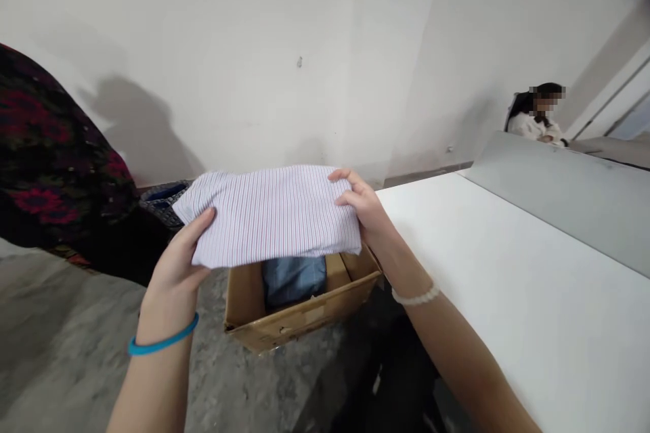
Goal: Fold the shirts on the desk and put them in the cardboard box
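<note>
A folded striped white shirt (271, 213) hangs flat in the air above an open cardboard box (299, 321) on the floor. My left hand (177, 264) grips its near left edge, thumb on top. My right hand (363, 206) holds its right edge, fingers curled over the top. Inside the box lies a folded blue garment (294, 279), partly hidden by the shirt. A blue band circles my left wrist and a white bead bracelet my right.
A white table (508, 284) runs along the right, with a grey panel (558, 189) behind it. A person in dark floral clothing (51, 162) stands at left. Another person (538, 118) sits far right. A dark basket (162, 199) rests by the wall on the concrete floor.
</note>
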A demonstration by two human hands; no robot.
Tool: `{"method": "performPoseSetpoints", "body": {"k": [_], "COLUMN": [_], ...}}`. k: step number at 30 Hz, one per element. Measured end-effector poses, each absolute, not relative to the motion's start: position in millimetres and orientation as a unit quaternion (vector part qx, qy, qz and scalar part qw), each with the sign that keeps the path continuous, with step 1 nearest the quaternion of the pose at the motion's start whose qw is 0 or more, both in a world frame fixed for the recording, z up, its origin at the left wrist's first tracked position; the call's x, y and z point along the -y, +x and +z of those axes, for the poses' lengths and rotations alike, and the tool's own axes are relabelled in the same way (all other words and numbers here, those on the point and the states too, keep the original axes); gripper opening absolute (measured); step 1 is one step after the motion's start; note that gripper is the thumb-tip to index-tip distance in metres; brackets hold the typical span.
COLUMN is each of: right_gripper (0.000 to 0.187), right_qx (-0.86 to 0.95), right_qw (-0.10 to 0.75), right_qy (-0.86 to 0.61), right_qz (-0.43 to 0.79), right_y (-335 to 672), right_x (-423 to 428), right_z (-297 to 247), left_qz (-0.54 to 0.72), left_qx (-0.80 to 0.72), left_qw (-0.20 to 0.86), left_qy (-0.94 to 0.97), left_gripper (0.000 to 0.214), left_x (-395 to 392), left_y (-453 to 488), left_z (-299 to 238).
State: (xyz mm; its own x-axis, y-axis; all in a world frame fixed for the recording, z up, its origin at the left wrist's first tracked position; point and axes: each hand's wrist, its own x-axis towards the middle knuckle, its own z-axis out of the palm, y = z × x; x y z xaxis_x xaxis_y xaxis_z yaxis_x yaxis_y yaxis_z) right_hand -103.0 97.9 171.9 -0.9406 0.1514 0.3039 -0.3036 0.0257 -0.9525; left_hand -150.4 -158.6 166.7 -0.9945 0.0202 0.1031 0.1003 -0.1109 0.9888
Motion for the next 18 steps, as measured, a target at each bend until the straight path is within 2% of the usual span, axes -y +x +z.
{"method": "performPoseSetpoints", "body": {"k": [2,4,7,9,11,13,15,18], "right_gripper": [0.040,0.043,0.044,0.032,0.014,0.011,0.016,0.013], "right_qx": [0.711,0.766,0.851,0.870,0.874,0.877,0.882,0.895], "right_qw": [0.185,0.144,-0.006,-0.108,-0.185,-0.233,-0.238,-0.175], "right_qy": [0.073,0.049,-0.025,-0.053,-0.063,-0.064,-0.056,-0.035], "right_qz": [0.675,0.625,0.524,0.478,0.445,0.416,0.402,0.408], "right_y": [-134,-158,-178,-180,-176,-171,-167,-162], "right_x": [-100,-102,-104,-105,-108,-112,-118,-128], "right_z": [157,132,77,39,6,-16,-27,-23], "left_qz": [-0.751,-0.705,-0.473,-0.327,-0.275,-0.260,-0.241,-0.247], "left_qx": [0.658,0.706,0.876,0.939,0.953,0.954,0.955,0.954], "left_qw": [0.005,-0.032,-0.061,-0.063,-0.070,-0.074,-0.066,-0.049], "left_qy": [-0.048,-0.057,-0.080,-0.091,-0.104,-0.133,-0.160,-0.161], "left_gripper": [0.045,0.046,0.052,0.056,0.057,0.056,0.057,0.053], "left_x": [159,162,169,177,184,191,197,199], "left_y": [-172,-190,-202,-199,-189,-175,-160,-136], "left_z": [153,125,67,34,11,-2,-9,-16]}}
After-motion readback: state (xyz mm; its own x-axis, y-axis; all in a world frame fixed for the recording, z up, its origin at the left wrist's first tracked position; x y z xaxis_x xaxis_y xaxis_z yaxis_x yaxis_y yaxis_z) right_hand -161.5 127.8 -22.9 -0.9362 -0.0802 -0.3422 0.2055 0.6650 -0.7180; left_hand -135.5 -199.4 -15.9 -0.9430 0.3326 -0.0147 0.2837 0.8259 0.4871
